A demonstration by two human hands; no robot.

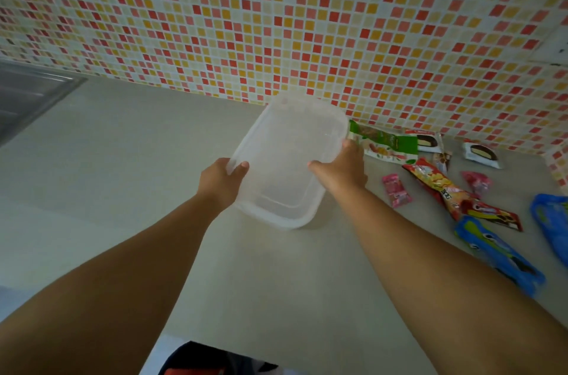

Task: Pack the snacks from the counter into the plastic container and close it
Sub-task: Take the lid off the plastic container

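You are standing in a home kitchen: a mosaic-tiled wall (307,21) is backing a pale counter (138,159), with a steel sink (27,95) at its left.

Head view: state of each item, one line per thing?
Plastic container: lid on, no snacks visible inside, tilted, held by both hands.
Left hand: gripping container's left edge.
Right hand: gripping container's right edge.
Snacks: unpacked, lying on the counter.

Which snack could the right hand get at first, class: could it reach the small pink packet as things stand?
Probably yes: the pink packet lies uncovered just beside the right hand, but that hand must first release the container.
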